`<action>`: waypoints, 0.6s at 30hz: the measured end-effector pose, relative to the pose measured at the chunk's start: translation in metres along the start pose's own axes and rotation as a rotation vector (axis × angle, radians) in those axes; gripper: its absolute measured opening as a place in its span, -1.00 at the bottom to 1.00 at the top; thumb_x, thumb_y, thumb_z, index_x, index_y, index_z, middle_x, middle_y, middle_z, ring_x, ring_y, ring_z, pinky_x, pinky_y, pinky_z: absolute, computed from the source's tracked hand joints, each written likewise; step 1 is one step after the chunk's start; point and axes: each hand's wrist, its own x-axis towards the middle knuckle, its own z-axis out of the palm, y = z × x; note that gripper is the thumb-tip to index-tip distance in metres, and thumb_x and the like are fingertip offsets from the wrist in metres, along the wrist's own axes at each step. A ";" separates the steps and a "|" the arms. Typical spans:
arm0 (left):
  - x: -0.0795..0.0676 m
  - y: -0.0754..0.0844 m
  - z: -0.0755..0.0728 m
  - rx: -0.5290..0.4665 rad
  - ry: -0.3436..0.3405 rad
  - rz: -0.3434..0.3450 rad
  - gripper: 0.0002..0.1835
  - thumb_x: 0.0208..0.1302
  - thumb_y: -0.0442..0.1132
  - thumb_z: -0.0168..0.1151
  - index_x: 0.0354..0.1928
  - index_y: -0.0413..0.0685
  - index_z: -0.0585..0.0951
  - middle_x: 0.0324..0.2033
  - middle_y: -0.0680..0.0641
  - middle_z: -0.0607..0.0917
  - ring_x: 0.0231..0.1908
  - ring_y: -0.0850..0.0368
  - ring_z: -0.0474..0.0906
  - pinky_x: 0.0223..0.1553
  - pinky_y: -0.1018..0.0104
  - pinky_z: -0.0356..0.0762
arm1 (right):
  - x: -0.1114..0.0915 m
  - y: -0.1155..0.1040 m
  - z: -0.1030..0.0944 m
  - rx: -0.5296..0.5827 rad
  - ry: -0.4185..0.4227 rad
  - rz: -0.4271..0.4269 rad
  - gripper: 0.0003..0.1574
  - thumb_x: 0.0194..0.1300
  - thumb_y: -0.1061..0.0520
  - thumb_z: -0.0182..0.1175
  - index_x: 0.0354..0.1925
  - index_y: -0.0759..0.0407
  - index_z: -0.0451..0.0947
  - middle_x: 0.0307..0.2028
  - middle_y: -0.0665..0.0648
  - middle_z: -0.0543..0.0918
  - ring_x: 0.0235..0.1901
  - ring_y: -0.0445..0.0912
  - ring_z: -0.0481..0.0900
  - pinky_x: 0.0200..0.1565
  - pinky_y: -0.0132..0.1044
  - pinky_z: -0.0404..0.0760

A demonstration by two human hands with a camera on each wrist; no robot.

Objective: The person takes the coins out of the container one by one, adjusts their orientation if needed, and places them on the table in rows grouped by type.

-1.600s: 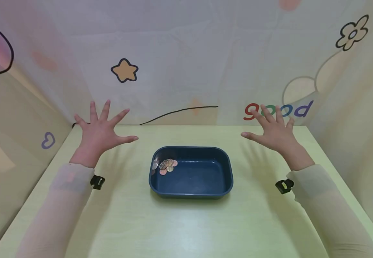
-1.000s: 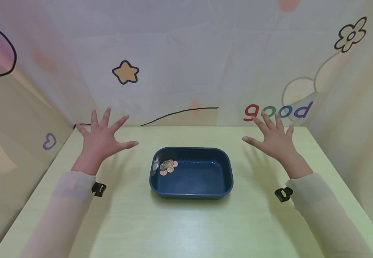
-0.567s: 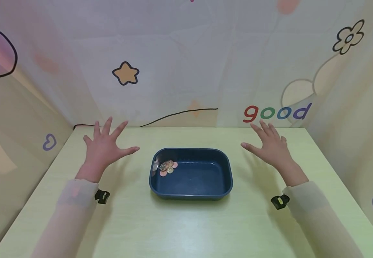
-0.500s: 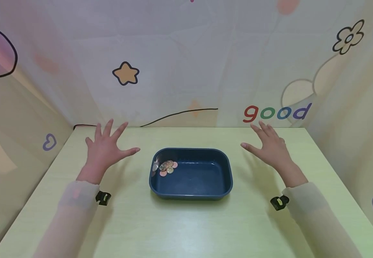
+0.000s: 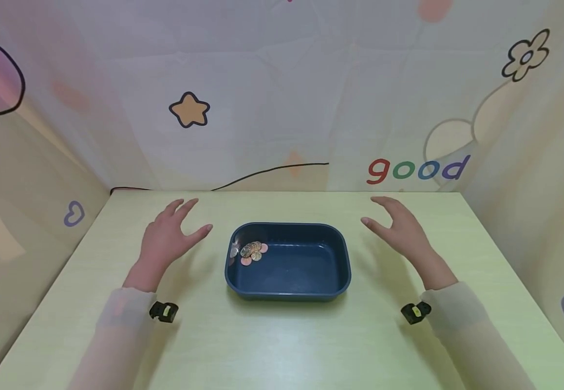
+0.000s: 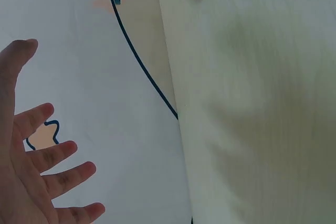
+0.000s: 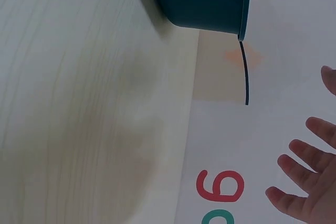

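Observation:
A dark blue rectangular tub (image 5: 301, 271) stands at the middle of the table. Several copper and silver coins (image 5: 251, 251) lie in its left end, partly overlapping. To the left of the tub my left hand (image 5: 165, 235) hovers above the table, thumb spread from the fingers, holding nothing. My right hand (image 5: 401, 227) hovers on the other side in much the same pose, with nothing in it. Both hands are apart from the tub. In the left wrist view the fingers (image 6: 55, 156) are spread and slightly bent; in the right wrist view the tub's outer wall (image 7: 202, 1) shows.
The pale wooden table (image 5: 282, 346) extends around the tub. A printed curtain (image 5: 272, 97) rises behind its far edge and along both sides, with a star, a flower and the word "good". Small black wrist devices (image 5: 164, 312) sit by the cuffs.
Both hands have come down and nearer to the body, turning inward toward the tub. Their widely spread fingers have drawn closer together. The tub and coins have stayed in place.

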 end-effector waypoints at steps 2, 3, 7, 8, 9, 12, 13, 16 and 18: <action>-0.003 0.002 0.002 -0.036 -0.007 -0.003 -0.19 0.38 0.19 0.18 0.55 -0.01 0.28 0.48 -0.37 0.29 0.41 -0.44 0.32 0.21 -0.40 0.43 | -0.001 -0.002 0.002 0.021 0.003 -0.009 -0.15 0.46 -0.15 0.17 0.49 0.28 0.26 0.47 0.42 0.30 0.49 0.33 0.22 0.47 0.31 0.18; -0.004 0.003 0.003 -0.054 -0.013 -0.003 -0.21 0.40 0.17 0.17 0.55 -0.01 0.27 0.48 -0.37 0.30 0.41 -0.43 0.32 0.21 -0.39 0.43 | -0.002 -0.003 0.003 0.033 0.004 -0.011 -0.17 0.46 -0.13 0.18 0.48 0.28 0.28 0.46 0.42 0.32 0.47 0.33 0.25 0.46 0.32 0.21; -0.009 0.005 0.007 -0.134 -0.047 0.003 -0.28 0.48 0.05 0.12 0.56 -0.07 0.25 0.47 -0.38 0.33 0.45 -0.38 0.28 0.33 -0.34 0.36 | -0.004 -0.007 0.006 0.067 0.000 -0.019 -0.25 0.47 -0.06 0.18 0.44 0.29 0.33 0.43 0.41 0.37 0.40 0.33 0.35 0.37 0.33 0.35; -0.010 0.005 0.008 -0.151 -0.054 0.007 -0.30 0.50 0.01 0.11 0.56 -0.09 0.24 0.47 -0.38 0.33 0.46 -0.38 0.28 0.36 -0.33 0.33 | -0.005 -0.008 0.007 0.071 -0.004 -0.020 -0.27 0.48 -0.05 0.18 0.44 0.29 0.34 0.43 0.41 0.38 0.38 0.33 0.37 0.35 0.33 0.38; -0.010 0.005 0.009 -0.165 -0.059 0.011 -0.31 0.52 -0.02 0.10 0.56 -0.12 0.24 0.46 -0.39 0.34 0.46 -0.37 0.28 0.39 -0.32 0.31 | -0.005 -0.010 0.007 0.074 -0.011 -0.020 -0.27 0.48 -0.04 0.18 0.43 0.29 0.34 0.42 0.41 0.39 0.37 0.33 0.38 0.34 0.33 0.41; -0.013 0.008 0.012 -0.212 -0.065 0.017 -0.35 0.53 -0.07 0.07 0.55 -0.16 0.25 0.44 -0.39 0.37 0.43 -0.37 0.33 0.39 -0.30 0.32 | -0.006 -0.014 0.009 0.076 -0.033 -0.023 -0.30 0.49 -0.03 0.18 0.43 0.29 0.36 0.40 0.41 0.41 0.36 0.33 0.39 0.32 0.32 0.44; -0.014 0.009 0.013 -0.226 -0.067 0.014 -0.35 0.54 -0.08 0.07 0.55 -0.17 0.26 0.44 -0.39 0.38 0.41 -0.37 0.35 0.37 -0.30 0.34 | -0.006 -0.015 0.009 0.078 -0.041 -0.027 -0.31 0.49 -0.02 0.18 0.42 0.29 0.36 0.40 0.41 0.41 0.36 0.33 0.40 0.32 0.31 0.45; -0.018 0.012 0.016 -0.267 -0.072 0.001 -0.37 0.54 -0.09 0.06 0.53 -0.17 0.28 0.43 -0.37 0.40 0.36 -0.35 0.43 0.31 -0.29 0.42 | -0.006 -0.020 0.009 0.087 -0.061 -0.049 -0.34 0.48 0.00 0.18 0.40 0.29 0.40 0.38 0.40 0.44 0.34 0.31 0.43 0.32 0.29 0.45; -0.021 0.016 0.018 -0.289 -0.077 -0.010 -0.39 0.54 -0.10 0.06 0.52 -0.18 0.30 0.42 -0.36 0.42 0.34 -0.34 0.46 0.30 -0.27 0.45 | -0.005 -0.023 0.007 0.097 -0.074 -0.068 -0.36 0.48 0.01 0.19 0.38 0.29 0.42 0.36 0.39 0.47 0.32 0.31 0.45 0.32 0.27 0.45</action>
